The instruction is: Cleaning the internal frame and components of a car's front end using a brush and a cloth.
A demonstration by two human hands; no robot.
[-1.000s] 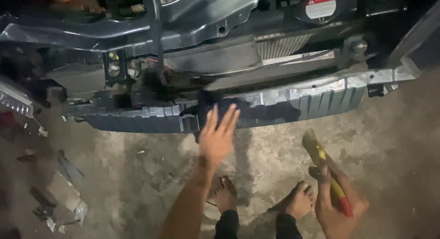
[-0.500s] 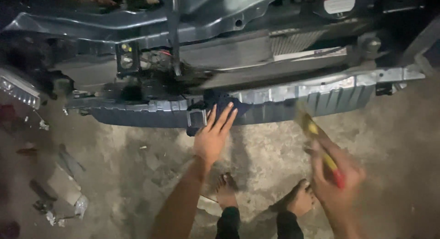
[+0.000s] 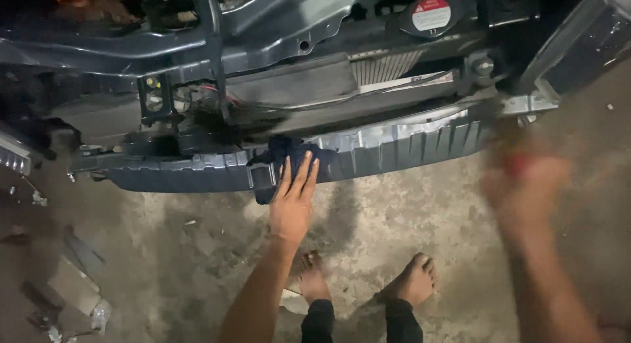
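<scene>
Head view looks down on a stripped car front (image 3: 276, 47), its top and both ends cut off by the frame and its upper recesses too dark to read. Below runs a ribbed grey bumper beam (image 3: 407, 142), over a stained concrete floor (image 3: 197, 251). On the beam's middle lies a dark blue cloth (image 3: 289, 152), partly covered by the left hand (image 3: 292, 198), which rests flat on it with fingers spread. The right hand (image 3: 526, 178) is a blur beside the beam's right end; whether it is closed, or around what, cannot be told, though a red smear shows there. Two bare feet (image 3: 414, 280) stand below.
</scene>
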